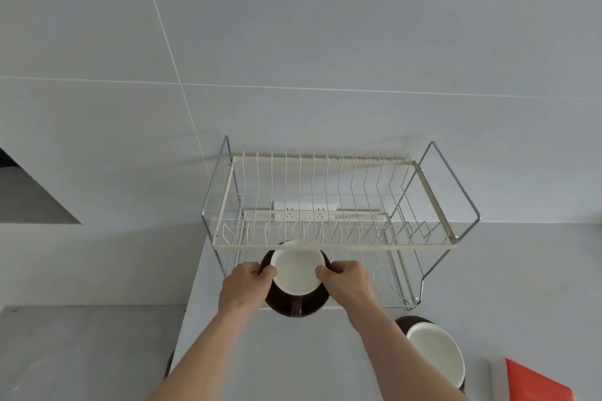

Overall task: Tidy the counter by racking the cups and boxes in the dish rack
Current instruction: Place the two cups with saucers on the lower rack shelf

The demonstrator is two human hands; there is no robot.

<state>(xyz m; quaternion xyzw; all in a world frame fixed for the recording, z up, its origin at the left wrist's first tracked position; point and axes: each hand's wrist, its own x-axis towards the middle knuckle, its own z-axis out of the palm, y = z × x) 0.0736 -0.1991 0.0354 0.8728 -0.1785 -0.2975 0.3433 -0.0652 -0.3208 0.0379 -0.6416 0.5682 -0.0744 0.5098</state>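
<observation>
Both hands, left point(246, 282) & right point(347, 280), each grip clamped on the brown cup's point(297, 283) rim at the lower tier of the dish rack point(332, 246), prob. to steady it under the upper shelf. 2nd cup point(435, 353) and red box point(534, 381) wait on the surface point(293, 358).

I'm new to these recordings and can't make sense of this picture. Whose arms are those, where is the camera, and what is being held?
There is no machine here: a person wears one camera on the head, looking down at their own arms. The left hand and right hand together grip a brown cup with a white inside at the lower tier of a wire dish rack. A second cup like it and a red box sit on the grey counter.
</observation>
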